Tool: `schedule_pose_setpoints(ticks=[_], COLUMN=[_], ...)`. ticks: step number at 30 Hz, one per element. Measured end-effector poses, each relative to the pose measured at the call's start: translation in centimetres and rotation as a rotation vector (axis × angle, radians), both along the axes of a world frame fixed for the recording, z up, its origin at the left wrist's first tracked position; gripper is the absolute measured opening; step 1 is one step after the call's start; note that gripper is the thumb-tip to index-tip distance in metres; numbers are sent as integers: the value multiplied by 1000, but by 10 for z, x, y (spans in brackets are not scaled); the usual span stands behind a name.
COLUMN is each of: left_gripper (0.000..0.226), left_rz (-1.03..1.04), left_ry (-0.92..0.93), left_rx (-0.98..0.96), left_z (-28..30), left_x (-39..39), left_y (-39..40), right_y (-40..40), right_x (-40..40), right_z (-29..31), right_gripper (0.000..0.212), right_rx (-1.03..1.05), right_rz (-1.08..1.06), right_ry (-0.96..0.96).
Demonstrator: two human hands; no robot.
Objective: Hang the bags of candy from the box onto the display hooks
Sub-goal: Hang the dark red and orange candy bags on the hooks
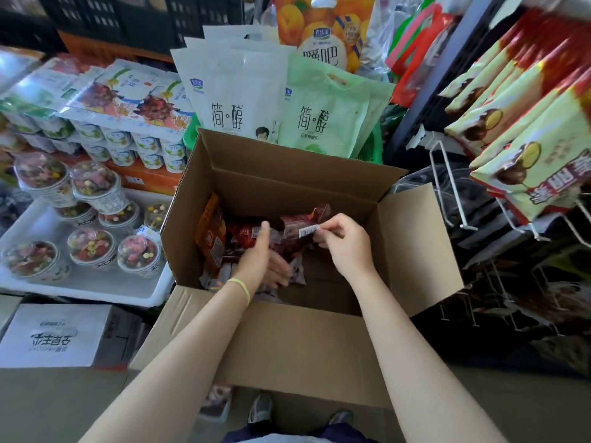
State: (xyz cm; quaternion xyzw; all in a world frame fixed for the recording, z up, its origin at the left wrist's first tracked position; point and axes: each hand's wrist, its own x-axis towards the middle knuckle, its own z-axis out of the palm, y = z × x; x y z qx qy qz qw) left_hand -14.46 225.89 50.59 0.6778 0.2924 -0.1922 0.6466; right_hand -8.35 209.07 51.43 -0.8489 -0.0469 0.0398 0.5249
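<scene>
Both hands are down in the open cardboard box [287, 187]: the right hand [343, 241] pinches a dark red candy bag [299, 233] by its top, the left hand [260, 260] grasps more bags beside it

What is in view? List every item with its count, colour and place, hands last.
cardboard box: one, brown, centre, flaps open
candy bags: several, dark red, inside box
orange bag: one, upright at box's left wall
pale pouches: several, white and green, behind box
cups: many, clear-lidded, white tray at left
hanging bags: several, cream and red, rack at right
wire hooks: several, white, bare, right
left hand: among bags
right hand: pinching one dark red bag
</scene>
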Motion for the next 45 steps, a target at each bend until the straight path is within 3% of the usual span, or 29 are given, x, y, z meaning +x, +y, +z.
schedule_pose_setpoints(ticks=[2, 3, 6, 9, 11, 14, 18, 21, 26, 30, 32, 35, 38, 45], left_gripper=[107, 104, 77, 45, 35, 37, 49, 54, 54, 61, 64, 56, 48, 15], left_rz=[62, 71, 156, 248, 288, 265, 242, 230, 196, 44, -54, -147, -118, -163], left_ry=[89, 79, 16, -91, -209, -421, -582, -624, -594, -661, -682, -729, -738, -800], left_rx=[-528, -674, -815, -822, -793, -636, -538, -562, -553, -587, -560, -497, -475, -438], left_z=[13, 20, 46, 65, 68, 69, 80, 90, 97, 111, 127, 155, 179, 197], left_x=[4, 7, 15, 18, 15, 9, 5, 8, 13, 13, 13, 12, 9, 22], left_y=[2, 2, -3, -9, -11, -14, -17, -13, -15, -34, -49, -89, -143, -283], right_y=[-2, -4, -7, -19, -25, -25, -27, -46, -78, -100, -109, -119, -151, -278], right_x=[-8, -11, -20, -24, -28, -37, -43, -45, -46, -49, -50, -52, -52, -48], right_z=[25, 35, 60, 69, 75, 82, 87, 96, 118, 138, 148, 163, 171, 188], right_gripper=[3, 3, 7, 10, 21, 49, 28, 30, 35, 42, 50, 43, 41, 46], right_rx=[72, 109, 166, 194, 176, 116, 258, 289, 17, -133, 18, 379, 471, 688], right_rz=[37, 59, 144, 161, 159, 124, 18, 109, 281, 242, 229, 131, 2, -148], right_ry=[-85, -99, -95, -3, 98, 133, 69, 65, 114, 127, 105, 78, -46, -79])
